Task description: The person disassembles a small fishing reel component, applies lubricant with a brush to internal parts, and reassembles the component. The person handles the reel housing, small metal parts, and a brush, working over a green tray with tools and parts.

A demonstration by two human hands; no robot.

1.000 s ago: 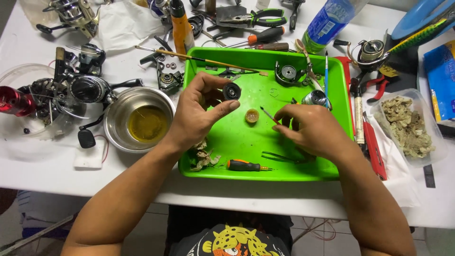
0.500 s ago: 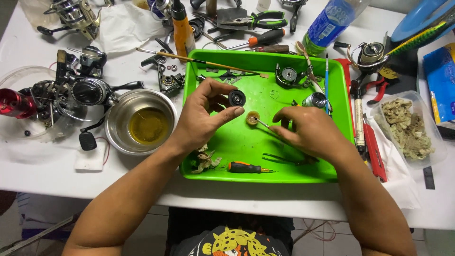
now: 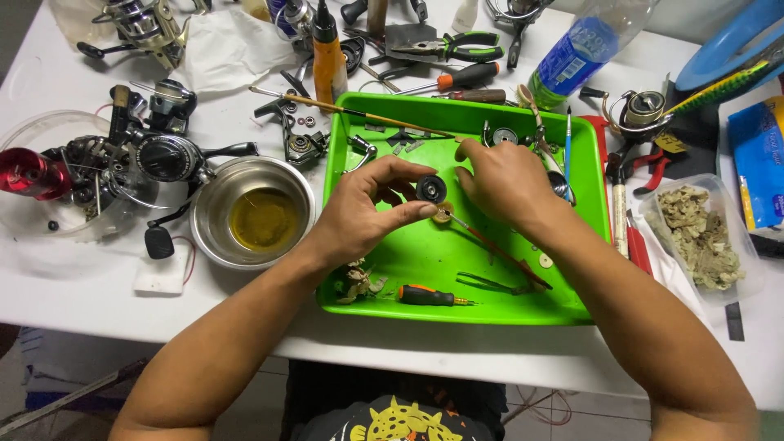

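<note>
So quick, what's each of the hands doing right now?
Left hand: closed on a small black round part.
Right hand: closed on a thin red-handled tool.

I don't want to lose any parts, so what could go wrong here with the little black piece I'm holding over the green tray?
1. The small black round part is pinched only by the left hand's fingertips; a slip could send it among the loose bits on the green tray.
2. The steel bowl of yellowish liquid sits just beside the left forearm; an elbow nudge might spill it.
3. The right hand works a thin red-handled tool near the fingers; it could poke them.
</note>
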